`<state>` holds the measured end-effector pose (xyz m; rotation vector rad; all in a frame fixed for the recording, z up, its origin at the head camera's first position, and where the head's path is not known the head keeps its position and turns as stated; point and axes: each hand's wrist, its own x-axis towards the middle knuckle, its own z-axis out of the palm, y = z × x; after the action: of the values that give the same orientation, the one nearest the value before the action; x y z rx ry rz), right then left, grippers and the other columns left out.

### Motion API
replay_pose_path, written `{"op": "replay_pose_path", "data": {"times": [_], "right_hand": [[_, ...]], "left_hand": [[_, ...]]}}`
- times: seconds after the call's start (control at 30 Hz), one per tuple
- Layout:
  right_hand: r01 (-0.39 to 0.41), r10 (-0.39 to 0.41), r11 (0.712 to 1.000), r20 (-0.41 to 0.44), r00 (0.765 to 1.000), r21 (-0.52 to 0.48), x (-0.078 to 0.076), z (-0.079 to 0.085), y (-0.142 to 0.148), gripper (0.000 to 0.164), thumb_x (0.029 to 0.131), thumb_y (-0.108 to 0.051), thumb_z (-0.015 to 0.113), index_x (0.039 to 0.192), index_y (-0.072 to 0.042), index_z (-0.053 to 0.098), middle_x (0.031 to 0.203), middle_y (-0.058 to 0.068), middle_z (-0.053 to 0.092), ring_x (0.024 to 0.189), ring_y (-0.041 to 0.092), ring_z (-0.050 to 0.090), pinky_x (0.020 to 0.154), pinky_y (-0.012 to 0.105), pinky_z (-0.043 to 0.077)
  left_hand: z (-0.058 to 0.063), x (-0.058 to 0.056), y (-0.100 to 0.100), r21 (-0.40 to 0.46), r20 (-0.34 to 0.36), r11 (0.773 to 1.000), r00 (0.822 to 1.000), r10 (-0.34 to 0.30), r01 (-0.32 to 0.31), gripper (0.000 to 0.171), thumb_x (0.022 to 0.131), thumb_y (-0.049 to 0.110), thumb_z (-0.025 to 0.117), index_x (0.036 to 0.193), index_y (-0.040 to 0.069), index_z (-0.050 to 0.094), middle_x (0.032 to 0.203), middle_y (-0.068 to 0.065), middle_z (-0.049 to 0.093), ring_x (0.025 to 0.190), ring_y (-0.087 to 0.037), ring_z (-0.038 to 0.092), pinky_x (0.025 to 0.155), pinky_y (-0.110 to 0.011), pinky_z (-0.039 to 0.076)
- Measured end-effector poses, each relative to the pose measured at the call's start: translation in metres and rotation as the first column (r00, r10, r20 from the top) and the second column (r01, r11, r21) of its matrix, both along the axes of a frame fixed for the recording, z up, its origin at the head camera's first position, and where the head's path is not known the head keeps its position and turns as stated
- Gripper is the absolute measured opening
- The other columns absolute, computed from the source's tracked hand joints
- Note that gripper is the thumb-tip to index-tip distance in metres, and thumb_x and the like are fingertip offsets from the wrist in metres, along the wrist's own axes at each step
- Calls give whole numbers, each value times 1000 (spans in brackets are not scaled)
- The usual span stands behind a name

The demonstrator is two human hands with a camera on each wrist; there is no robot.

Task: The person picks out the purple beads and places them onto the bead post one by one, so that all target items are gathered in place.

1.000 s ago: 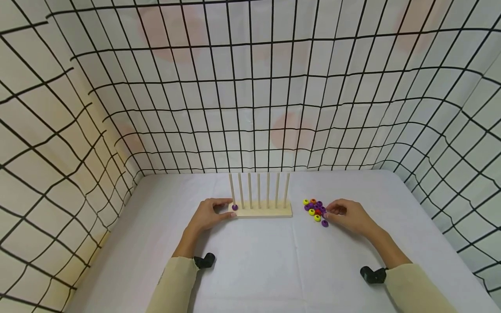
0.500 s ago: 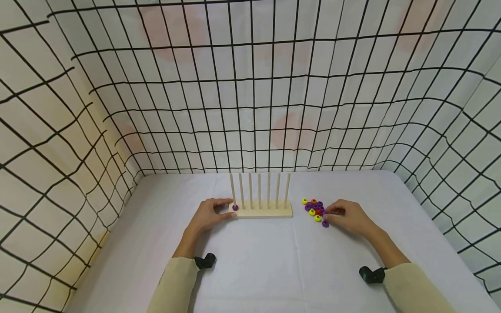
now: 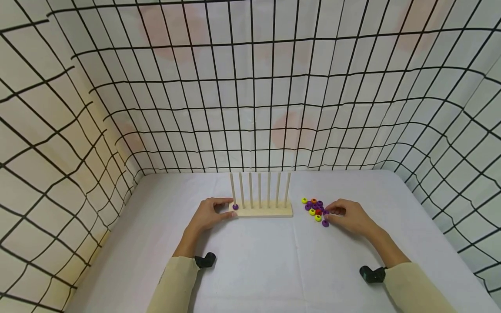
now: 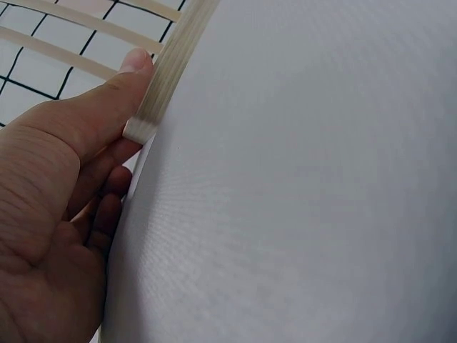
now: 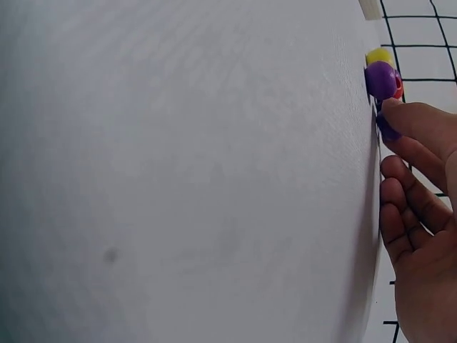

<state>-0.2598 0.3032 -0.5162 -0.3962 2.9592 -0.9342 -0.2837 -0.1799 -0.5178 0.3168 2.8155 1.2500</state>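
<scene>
My left hand (image 3: 209, 214) grips the left end of a pale wooden base (image 3: 266, 212), thumb along its front and fingers behind. Seven-like thin upright pegs (image 3: 258, 191) stand in a row on it, several in all. One purple bead (image 3: 235, 207) sits at the bottom of the leftmost peg. To the right, my right hand (image 3: 348, 215) pinches a purple bead (image 5: 388, 128) between thumb and index finger, low at the edge of a bead pile. That pile holds purple, yellow (image 3: 312, 212), red (image 3: 318, 212) and orange (image 3: 314, 201) beads. Another purple bead (image 3: 325, 223) lies just in front of the pinching fingers.
A white cloth (image 3: 254, 265) covers the table. Black grid netting (image 3: 254, 108) over white sheets walls off the back and both sides. A black wrist device (image 3: 205, 260) sits at the left sleeve, and a similar device (image 3: 372, 274) at the right.
Both hands stay almost in place. The yellow bead at the far left of the pile has shifted slightly left, away from the others.
</scene>
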Motion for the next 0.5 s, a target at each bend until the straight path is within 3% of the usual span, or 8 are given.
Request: {"op": "replay_pose_path", "data": {"times": [0.23, 0.5], "right_hand": [[7, -7, 1000, -5, 1000, 2, -1, 1, 2, 32, 93, -39, 77, 112, -13, 76, 101, -2, 70, 93, 15, 62, 82, 28, 55], [3, -4, 1000, -41, 999, -14, -2, 5, -2, 35, 96, -41, 73, 116, -13, 77, 100, -3, 72, 94, 16, 62, 85, 33, 55]], "left_hand": [[0, -1, 0, -4, -2, 1000, 1000, -2, 2, 51, 81, 41, 88, 128, 26, 75, 138, -4, 69, 135, -27, 59, 114, -49, 46], [0, 0, -1, 2, -3, 1000, 1000, -4, 4, 50, 81, 40, 88, 126, 26, 76, 137, -4, 69, 134, -26, 59, 115, -49, 45]]}}
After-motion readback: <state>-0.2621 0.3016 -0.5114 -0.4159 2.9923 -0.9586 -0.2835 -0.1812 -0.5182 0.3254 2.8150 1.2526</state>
